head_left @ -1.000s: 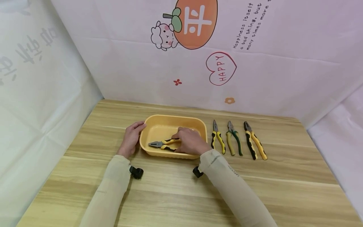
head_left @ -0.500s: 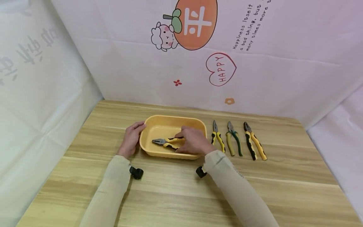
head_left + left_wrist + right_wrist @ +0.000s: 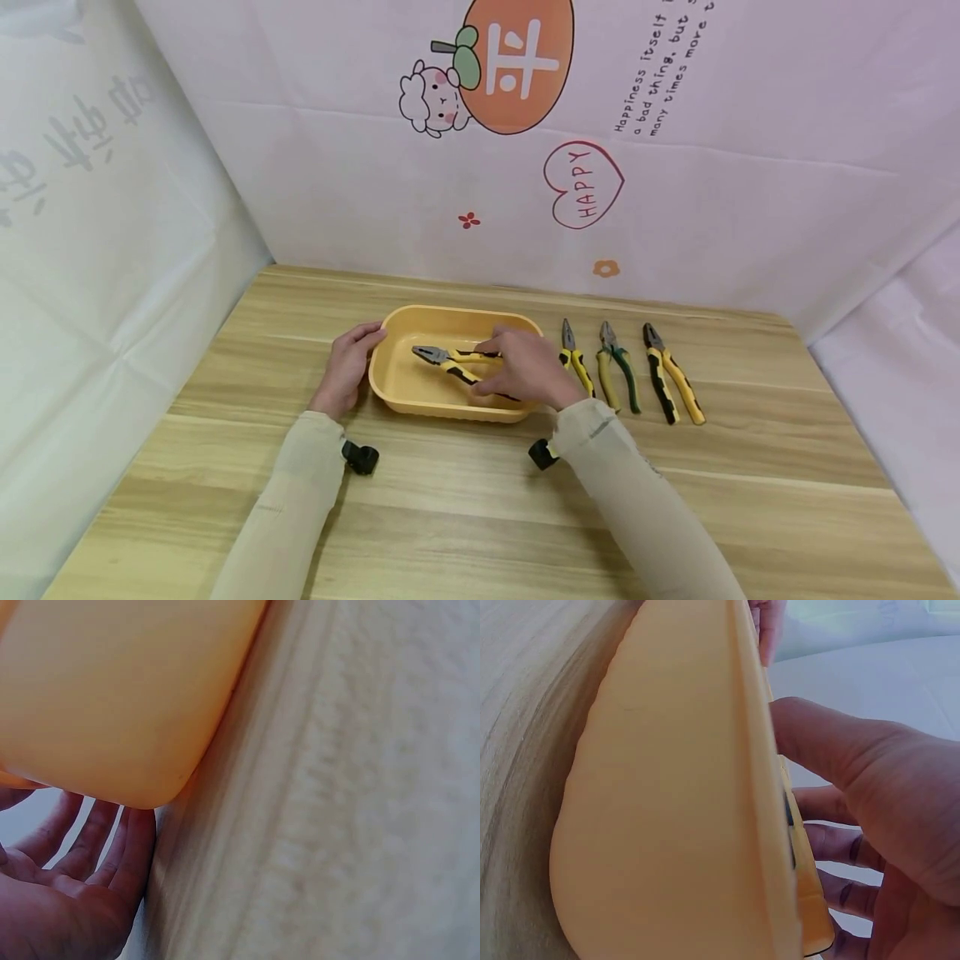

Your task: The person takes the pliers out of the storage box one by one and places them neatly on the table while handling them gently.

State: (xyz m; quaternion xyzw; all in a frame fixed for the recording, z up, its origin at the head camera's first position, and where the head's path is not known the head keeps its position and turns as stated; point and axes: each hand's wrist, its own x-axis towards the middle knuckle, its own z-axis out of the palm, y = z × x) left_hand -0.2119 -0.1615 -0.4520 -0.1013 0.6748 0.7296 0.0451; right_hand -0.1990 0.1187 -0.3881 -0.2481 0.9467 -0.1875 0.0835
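Note:
A yellow plastic tub [image 3: 450, 409] stands on the table. My right hand [image 3: 528, 367] reaches over it and grips the yellow-and-black handles of a pair of combination pliers [image 3: 442, 357], whose grey jaws point left and stand apart from the handles' spread. In the right wrist view a yellow handle [image 3: 814, 915] shows past the rim, with the thumb and fingers of my right hand around it. My left hand [image 3: 347, 367] rests at the tub's left end. Its fingers [image 3: 135, 859] lie fairly straight against the outer wall in the left wrist view.
To the tub's right lie three more pliers in a row: yellow-and-black long-nose pliers [image 3: 570, 340], green-handled pliers [image 3: 609, 337] and larger yellow-and-black pliers [image 3: 670, 375]. White printed cloth [image 3: 337, 167] hangs behind the wooden table [image 3: 450, 517].
My right hand has moved right and slightly up with the pliers, which now sit farther right and higher within the tub's outline. The left hand and the tub have stayed put.

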